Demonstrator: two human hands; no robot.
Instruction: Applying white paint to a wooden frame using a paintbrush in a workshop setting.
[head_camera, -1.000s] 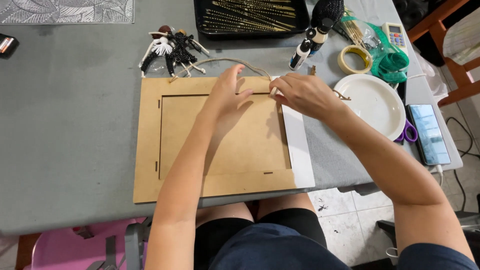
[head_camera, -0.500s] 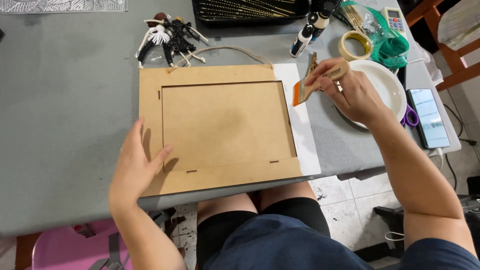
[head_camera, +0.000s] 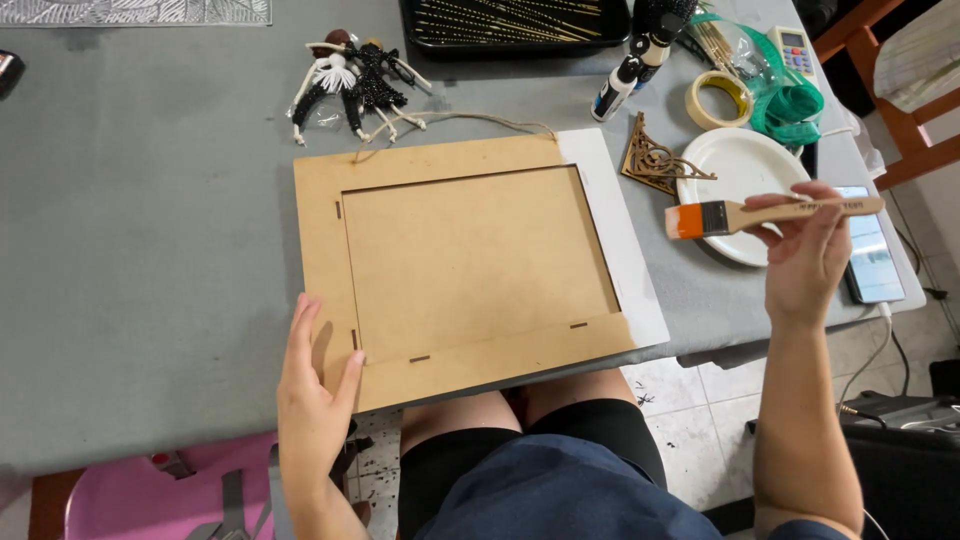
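A brown fibreboard frame (head_camera: 470, 260) lies on the grey table (head_camera: 140, 250), its right strip painted white. My left hand (head_camera: 315, 390) rests flat on the frame's lower left corner. My right hand (head_camera: 805, 250) holds a flat paintbrush (head_camera: 760, 213) with a wooden handle and an orange band, raised over the white plate (head_camera: 745, 170) to the right of the frame.
A carved wooden ornament (head_camera: 655, 162) leans on the plate's left rim. Behind it are a tape roll (head_camera: 718, 98), a glue bottle (head_camera: 620, 85), a black tray (head_camera: 515, 22) and small dolls (head_camera: 355, 80). A phone (head_camera: 872, 255) lies at the right edge. A pink stool (head_camera: 150, 500) is below.
My left hand slid to the frame's lower left corner. My right hand moved from the frame's top edge, picked up the paintbrush, and now holds it out over the plate.
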